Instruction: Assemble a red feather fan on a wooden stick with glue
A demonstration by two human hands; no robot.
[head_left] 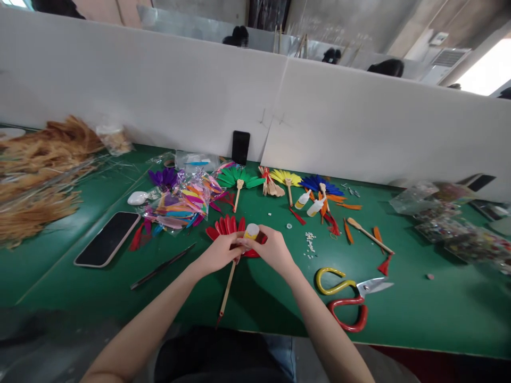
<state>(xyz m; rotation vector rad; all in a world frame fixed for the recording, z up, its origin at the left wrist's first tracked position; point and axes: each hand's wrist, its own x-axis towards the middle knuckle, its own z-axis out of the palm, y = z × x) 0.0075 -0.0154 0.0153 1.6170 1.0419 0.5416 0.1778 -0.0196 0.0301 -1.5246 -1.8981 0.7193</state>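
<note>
Over the front middle of the green table, my right hand [275,249] is closed on a small glue bottle [251,232], its white base tipped upward. My left hand [217,254] is closed at the centre of a red feather fan [227,225], its fingertips close to the bottle. The fan's wooden handle [228,290] runs down toward me and ends in a dark red tassel. My hands hide the middle of the fan and the bottle's tip.
Green [239,178], yellow [286,177] and blue [322,184] feather fans lie behind. Two glue bottles [308,204], white beads [310,242] and scissors [353,298] are right. Left are tweezers [163,266], a phone [107,239], bagged feathers [181,205] and raffia-like fibre [43,170].
</note>
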